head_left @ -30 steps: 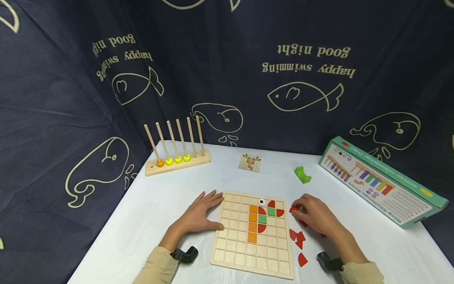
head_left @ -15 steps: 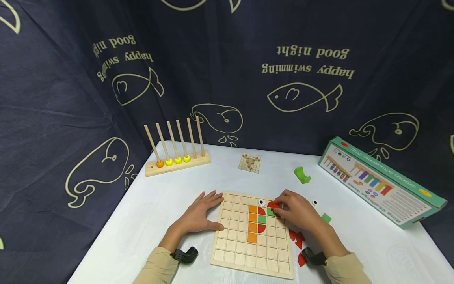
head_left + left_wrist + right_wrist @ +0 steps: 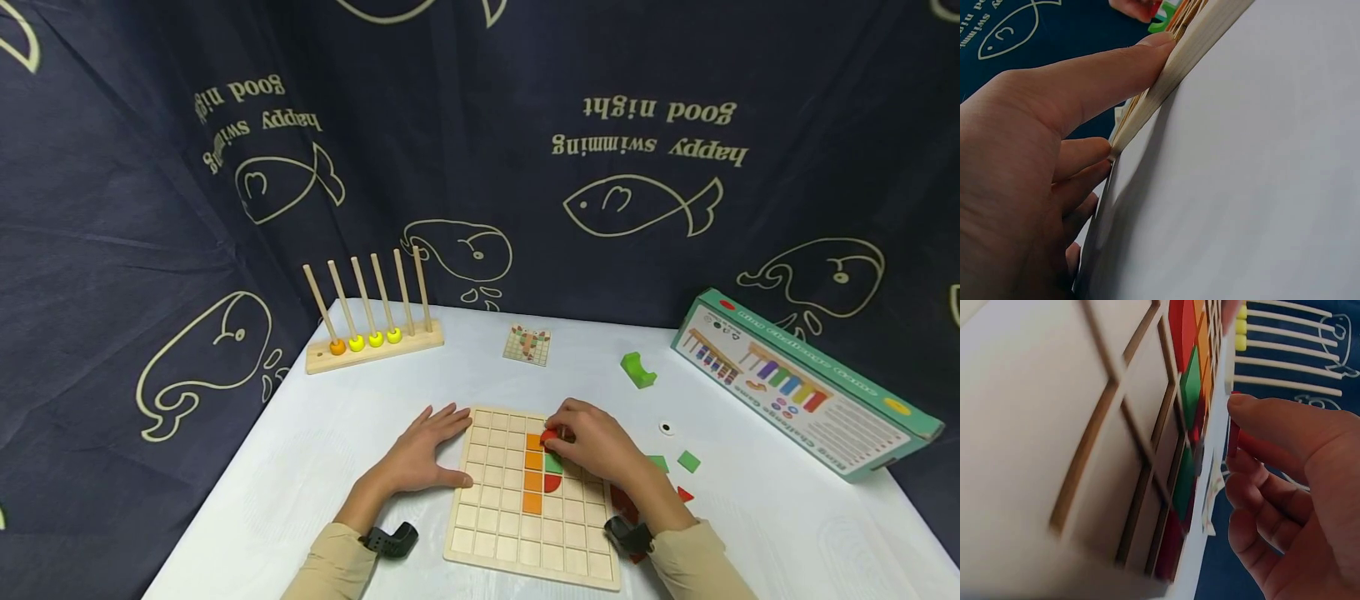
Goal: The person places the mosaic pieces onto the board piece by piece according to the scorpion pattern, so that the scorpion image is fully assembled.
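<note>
The wooden grid board (image 3: pixel 495 517) lies on the white table. Against its left edge rests my left hand (image 3: pixel 422 454), fingers spread, the thumb on the rim; the left wrist view shows the thumb (image 3: pixel 1104 81) touching the board's side (image 3: pixel 1179 69). My right hand (image 3: pixel 600 442) is over the board's upper part and pinches a red piece (image 3: pixel 550 436) between thumb and fingers. In the right wrist view that red piece (image 3: pixel 1234 434) is held above the board surface. Orange squares (image 3: pixel 532 481), a green square (image 3: pixel 553 464) and a red quarter piece (image 3: pixel 552 483) sit in cells; my right hand hides others.
Right of the board lie green squares (image 3: pixel 689 461), a red piece (image 3: pixel 685 494) and an eye disc (image 3: pixel 667 428). Farther back are a pattern card (image 3: pixel 527 345), a green curved block (image 3: pixel 638 371), a peg rack (image 3: pixel 375 348) with beads, and a long box (image 3: pixel 806 387).
My right hand has moved left from the loose pieces, over the board's upper right, to beside the orange column, carrying a red piece. My left hand has stayed at the board's edge.
</note>
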Available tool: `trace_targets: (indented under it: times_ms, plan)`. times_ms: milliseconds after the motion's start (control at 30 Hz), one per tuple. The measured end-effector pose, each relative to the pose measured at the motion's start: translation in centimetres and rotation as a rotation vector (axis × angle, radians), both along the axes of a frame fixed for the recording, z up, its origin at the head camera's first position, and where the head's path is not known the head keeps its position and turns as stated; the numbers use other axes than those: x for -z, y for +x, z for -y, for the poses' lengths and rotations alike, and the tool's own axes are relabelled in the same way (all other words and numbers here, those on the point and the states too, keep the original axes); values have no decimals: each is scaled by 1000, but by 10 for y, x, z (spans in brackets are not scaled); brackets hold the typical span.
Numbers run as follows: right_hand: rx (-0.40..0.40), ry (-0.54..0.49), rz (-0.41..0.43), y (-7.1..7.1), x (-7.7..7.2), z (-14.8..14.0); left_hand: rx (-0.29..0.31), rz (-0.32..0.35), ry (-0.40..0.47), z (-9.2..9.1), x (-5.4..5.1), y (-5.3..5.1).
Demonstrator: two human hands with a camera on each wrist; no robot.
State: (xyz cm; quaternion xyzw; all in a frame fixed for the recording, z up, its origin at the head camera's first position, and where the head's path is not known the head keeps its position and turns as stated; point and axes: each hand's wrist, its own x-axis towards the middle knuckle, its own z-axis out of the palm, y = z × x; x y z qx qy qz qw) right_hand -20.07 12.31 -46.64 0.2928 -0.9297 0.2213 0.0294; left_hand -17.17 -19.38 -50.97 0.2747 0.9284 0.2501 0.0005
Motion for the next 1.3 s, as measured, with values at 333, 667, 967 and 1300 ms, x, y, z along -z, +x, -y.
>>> trace_targets:
  times_ms: [333,667,967,1300]
  plan:
    - [-70,-6,-7,-5,1,23,-6,2,3,0,0,0]
    - [-90,20,8,-7,2,40,-1,-13,1,1,-1,1]
    - [-115,40,46,-7,6,47,6,-15,5,0,-2,1]
    - [-137,37,38,-6,6,42,-2,-7,-2,-1,-3,2]
